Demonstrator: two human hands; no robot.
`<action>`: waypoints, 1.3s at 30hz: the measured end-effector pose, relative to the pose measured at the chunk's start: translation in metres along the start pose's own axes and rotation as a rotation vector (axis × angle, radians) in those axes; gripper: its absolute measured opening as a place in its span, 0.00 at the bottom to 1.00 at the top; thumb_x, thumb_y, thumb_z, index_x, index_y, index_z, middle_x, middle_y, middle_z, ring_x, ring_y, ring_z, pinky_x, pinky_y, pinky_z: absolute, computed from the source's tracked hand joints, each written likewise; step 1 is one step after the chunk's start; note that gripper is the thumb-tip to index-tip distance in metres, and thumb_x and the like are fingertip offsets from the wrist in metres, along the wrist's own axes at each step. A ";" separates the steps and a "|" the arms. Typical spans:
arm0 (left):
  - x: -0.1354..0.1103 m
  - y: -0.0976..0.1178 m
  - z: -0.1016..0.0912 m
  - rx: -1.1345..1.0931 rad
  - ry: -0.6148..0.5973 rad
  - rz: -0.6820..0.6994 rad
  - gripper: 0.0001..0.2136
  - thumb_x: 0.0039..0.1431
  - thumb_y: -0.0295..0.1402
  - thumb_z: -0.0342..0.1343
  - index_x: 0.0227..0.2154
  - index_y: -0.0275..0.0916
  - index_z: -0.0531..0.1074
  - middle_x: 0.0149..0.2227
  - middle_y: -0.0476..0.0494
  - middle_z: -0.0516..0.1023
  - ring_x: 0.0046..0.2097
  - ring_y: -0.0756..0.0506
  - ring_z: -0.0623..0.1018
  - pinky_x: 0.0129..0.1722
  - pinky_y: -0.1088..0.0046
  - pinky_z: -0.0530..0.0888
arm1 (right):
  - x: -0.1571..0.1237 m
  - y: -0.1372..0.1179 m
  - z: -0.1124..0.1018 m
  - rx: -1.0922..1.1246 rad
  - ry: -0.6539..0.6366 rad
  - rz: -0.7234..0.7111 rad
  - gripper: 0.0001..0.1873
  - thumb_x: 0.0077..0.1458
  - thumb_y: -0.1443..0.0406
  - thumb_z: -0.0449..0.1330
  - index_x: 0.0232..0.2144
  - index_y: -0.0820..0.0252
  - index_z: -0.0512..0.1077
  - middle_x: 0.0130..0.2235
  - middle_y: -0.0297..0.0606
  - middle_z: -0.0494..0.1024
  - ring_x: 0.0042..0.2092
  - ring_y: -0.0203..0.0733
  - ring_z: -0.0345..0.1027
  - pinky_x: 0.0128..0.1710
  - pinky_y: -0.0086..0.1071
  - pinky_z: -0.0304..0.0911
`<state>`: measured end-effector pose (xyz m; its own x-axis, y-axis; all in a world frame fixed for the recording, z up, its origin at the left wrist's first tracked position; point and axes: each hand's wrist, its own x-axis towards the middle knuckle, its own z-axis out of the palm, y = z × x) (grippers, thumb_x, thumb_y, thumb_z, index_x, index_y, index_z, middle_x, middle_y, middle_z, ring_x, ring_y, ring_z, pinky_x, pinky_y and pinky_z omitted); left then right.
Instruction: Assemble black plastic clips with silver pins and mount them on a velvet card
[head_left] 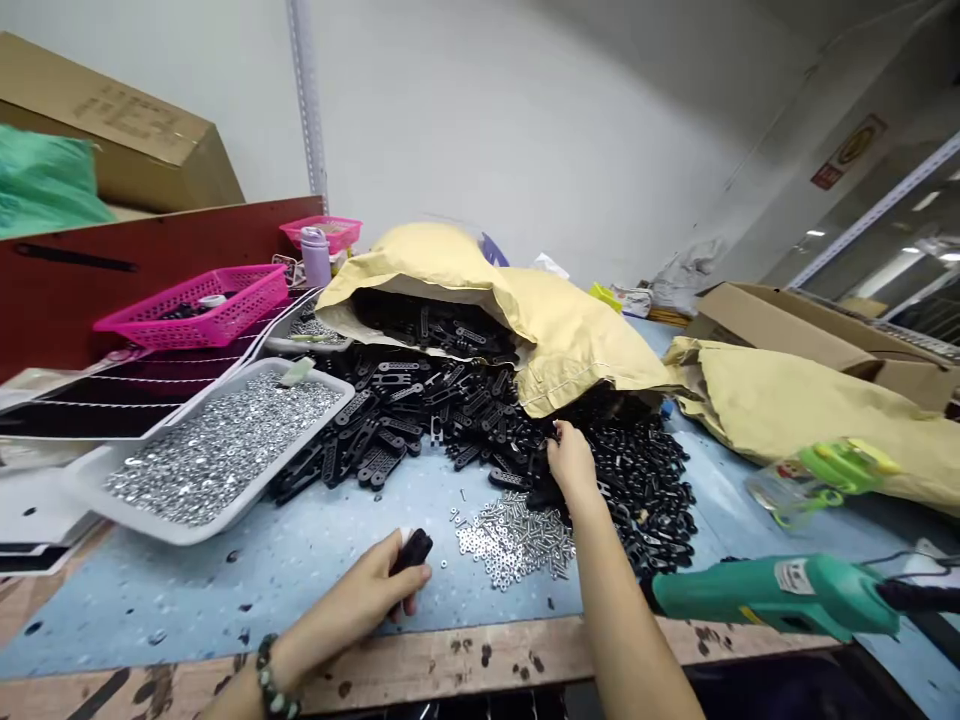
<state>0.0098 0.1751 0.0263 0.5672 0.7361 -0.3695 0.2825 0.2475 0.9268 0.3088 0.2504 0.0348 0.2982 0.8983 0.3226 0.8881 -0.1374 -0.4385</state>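
Note:
My left hand rests near the front edge of the blue table, fingers wrapped round a small black part. My right hand reaches forward into a heap of black plastic parts, fingers curled down among them; what they grip is hidden. The heap spills out of a yellow paper sack. A small pile of silver screws lies between my two hands.
A white tray of silver nuts sits at the left, with pink baskets behind it. A green power screwdriver lies at the right front. Another yellow sack and cardboard boxes stand at the right.

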 end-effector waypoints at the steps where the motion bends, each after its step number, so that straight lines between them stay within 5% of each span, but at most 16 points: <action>1: 0.001 0.000 0.004 0.000 0.004 0.002 0.18 0.52 0.51 0.53 0.31 0.40 0.59 0.25 0.55 0.64 0.27 0.50 0.67 0.28 0.74 0.65 | 0.012 0.011 0.003 -0.014 -0.013 0.048 0.10 0.60 0.70 0.55 0.43 0.64 0.70 0.44 0.46 0.73 0.46 0.47 0.69 0.47 0.46 0.64; 5: 0.008 0.007 0.014 -0.066 0.010 0.007 0.20 0.56 0.52 0.50 0.38 0.40 0.59 0.25 0.56 0.60 0.27 0.50 0.66 0.29 0.74 0.65 | 0.031 0.025 0.013 0.008 -0.065 0.092 0.10 0.60 0.61 0.59 0.41 0.62 0.71 0.43 0.38 0.74 0.42 0.41 0.70 0.43 0.41 0.67; 8: 0.013 0.013 0.017 -0.188 0.011 0.023 0.18 0.56 0.50 0.51 0.37 0.39 0.60 0.31 0.51 0.65 0.31 0.50 0.69 0.31 0.73 0.68 | 0.021 0.014 0.005 0.097 -0.021 0.047 0.09 0.61 0.63 0.55 0.38 0.63 0.72 0.40 0.42 0.74 0.43 0.44 0.69 0.46 0.43 0.65; 13: 0.023 0.018 0.020 -0.289 0.048 0.138 0.15 0.58 0.43 0.52 0.42 0.38 0.63 0.45 0.40 0.70 0.39 0.47 0.73 0.32 0.73 0.68 | -0.045 -0.044 -0.002 0.357 -0.006 -0.140 0.18 0.64 0.62 0.45 0.51 0.59 0.68 0.46 0.43 0.71 0.46 0.43 0.68 0.45 0.37 0.66; 18: 0.018 0.008 0.021 -0.161 0.135 0.213 0.12 0.59 0.37 0.51 0.43 0.37 0.64 0.39 0.44 0.73 0.39 0.46 0.73 0.33 0.73 0.68 | -0.117 -0.089 0.013 0.452 -0.224 -0.399 0.19 0.61 0.68 0.47 0.51 0.54 0.68 0.37 0.41 0.71 0.40 0.47 0.65 0.41 0.41 0.64; 23: -0.014 -0.003 0.015 0.109 0.171 0.151 0.12 0.64 0.39 0.44 0.45 0.39 0.63 0.35 0.46 0.74 0.35 0.46 0.74 0.35 0.70 0.70 | -0.134 -0.087 0.015 0.811 -0.425 -0.121 0.09 0.59 0.63 0.54 0.42 0.55 0.69 0.35 0.38 0.71 0.37 0.43 0.66 0.37 0.36 0.64; 26: -0.029 -0.001 0.013 0.267 0.215 0.197 0.14 0.64 0.40 0.46 0.49 0.41 0.62 0.43 0.42 0.74 0.44 0.42 0.74 0.42 0.67 0.69 | -0.140 -0.091 0.015 1.079 -0.479 0.078 0.10 0.54 0.58 0.61 0.33 0.57 0.68 0.29 0.32 0.70 0.30 0.38 0.65 0.31 0.31 0.61; 28: -0.032 0.001 0.014 0.365 0.231 0.238 0.14 0.63 0.40 0.48 0.48 0.40 0.62 0.44 0.40 0.74 0.46 0.41 0.73 0.44 0.66 0.69 | -0.144 -0.096 0.015 1.120 -0.492 0.086 0.11 0.51 0.57 0.63 0.30 0.58 0.68 0.26 0.30 0.69 0.28 0.36 0.62 0.30 0.29 0.58; 32: -0.027 0.003 0.015 0.615 0.248 0.336 0.12 0.65 0.40 0.44 0.41 0.39 0.66 0.35 0.42 0.75 0.36 0.42 0.75 0.35 0.69 0.69 | -0.145 -0.102 0.011 1.092 -0.525 0.054 0.10 0.49 0.59 0.65 0.28 0.59 0.70 0.23 0.29 0.68 0.26 0.34 0.59 0.28 0.28 0.55; 39: -0.002 0.024 -0.015 0.727 0.220 0.425 0.09 0.62 0.40 0.48 0.32 0.40 0.67 0.25 0.49 0.73 0.26 0.47 0.72 0.28 0.73 0.63 | -0.137 -0.081 0.002 0.831 -0.341 -0.124 0.11 0.57 0.58 0.58 0.40 0.57 0.72 0.38 0.39 0.74 0.38 0.43 0.68 0.39 0.36 0.64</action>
<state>0.0042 0.1887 0.0503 0.5955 0.7985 0.0888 0.5473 -0.4841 0.6827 0.1950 0.1392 0.0245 -0.0204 0.9796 0.1999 0.3287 0.1954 -0.9240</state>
